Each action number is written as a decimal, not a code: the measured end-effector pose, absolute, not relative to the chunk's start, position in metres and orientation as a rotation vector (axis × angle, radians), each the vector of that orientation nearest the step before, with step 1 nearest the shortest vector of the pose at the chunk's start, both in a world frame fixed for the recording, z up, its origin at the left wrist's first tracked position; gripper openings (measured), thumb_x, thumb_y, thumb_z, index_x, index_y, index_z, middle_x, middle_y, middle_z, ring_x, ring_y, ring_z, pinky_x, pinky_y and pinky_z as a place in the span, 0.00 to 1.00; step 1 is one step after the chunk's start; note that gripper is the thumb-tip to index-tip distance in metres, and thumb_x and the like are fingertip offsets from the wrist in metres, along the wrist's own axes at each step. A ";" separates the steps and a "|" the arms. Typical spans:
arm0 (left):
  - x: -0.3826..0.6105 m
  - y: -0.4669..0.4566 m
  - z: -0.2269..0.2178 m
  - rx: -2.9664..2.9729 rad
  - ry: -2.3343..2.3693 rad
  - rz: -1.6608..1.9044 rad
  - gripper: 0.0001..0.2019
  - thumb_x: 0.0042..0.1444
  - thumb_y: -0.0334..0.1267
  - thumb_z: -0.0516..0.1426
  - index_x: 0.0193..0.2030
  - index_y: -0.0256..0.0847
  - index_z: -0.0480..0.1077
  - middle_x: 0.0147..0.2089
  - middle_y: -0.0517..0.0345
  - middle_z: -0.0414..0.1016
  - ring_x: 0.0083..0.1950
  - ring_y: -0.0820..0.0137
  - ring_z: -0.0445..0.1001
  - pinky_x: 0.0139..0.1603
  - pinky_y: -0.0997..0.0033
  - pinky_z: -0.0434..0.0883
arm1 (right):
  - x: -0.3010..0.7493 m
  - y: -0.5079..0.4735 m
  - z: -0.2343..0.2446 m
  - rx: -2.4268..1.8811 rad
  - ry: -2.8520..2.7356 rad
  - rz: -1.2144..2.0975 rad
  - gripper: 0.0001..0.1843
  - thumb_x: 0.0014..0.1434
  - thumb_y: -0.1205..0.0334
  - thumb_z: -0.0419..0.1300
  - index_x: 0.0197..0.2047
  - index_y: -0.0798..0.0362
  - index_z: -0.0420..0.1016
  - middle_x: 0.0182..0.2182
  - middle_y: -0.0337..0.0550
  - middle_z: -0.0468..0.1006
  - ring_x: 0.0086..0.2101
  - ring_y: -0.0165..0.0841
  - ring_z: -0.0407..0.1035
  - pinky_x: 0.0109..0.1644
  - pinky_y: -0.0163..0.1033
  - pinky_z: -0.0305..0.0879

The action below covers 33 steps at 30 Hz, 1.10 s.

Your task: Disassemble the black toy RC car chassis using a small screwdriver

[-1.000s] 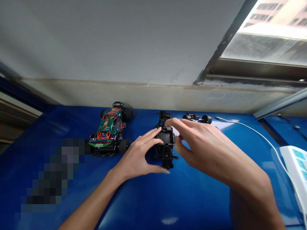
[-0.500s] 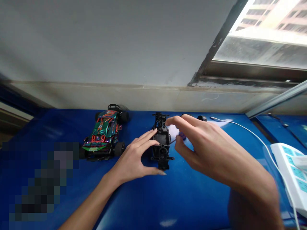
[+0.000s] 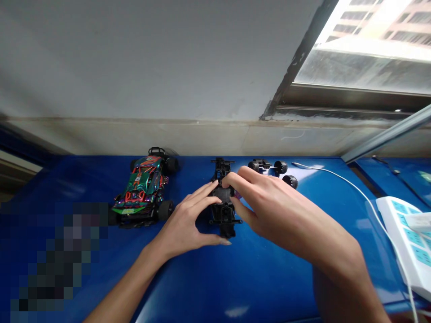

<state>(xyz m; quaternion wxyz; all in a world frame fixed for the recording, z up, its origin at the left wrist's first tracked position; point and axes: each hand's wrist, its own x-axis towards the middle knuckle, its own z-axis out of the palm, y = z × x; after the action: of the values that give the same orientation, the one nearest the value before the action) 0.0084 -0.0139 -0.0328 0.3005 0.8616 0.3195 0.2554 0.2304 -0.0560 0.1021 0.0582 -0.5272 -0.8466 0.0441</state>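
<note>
So the black chassis sits on the blue surface, with the left hand loosely grasping it, fingertips on its left side and thumb by its near end. The right hand has bent fingers over the chassis's right side, but I can't tell if they're pinching anything. Car's left of the chassis, wheels off to its far right.

Looks like you're in a workshop-type room, can't tell home or business. Evidence: glossy blue worktop along a stained wall, black chassis at center, model car left of center, 1 white power strip lower right, window upper right facing a building.
</note>
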 end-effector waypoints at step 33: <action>0.012 -0.016 -0.029 2.225 0.838 0.663 0.43 0.44 0.63 0.75 0.64 0.49 0.73 0.80 0.42 0.59 0.81 0.42 0.57 0.77 0.31 0.62 | 0.222 -0.045 0.090 -1.606 -2.565 -0.080 0.22 0.72 0.63 0.56 0.68 0.48 0.67 0.52 0.50 0.79 0.37 0.39 0.77 0.30 0.41 0.56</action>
<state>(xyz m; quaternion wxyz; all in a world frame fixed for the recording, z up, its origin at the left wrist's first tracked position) 0.0116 -0.0157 -0.0288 0.3302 0.8509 0.3205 0.2533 0.2224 -0.0452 0.0905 0.0571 -0.5298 -0.8458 -0.0265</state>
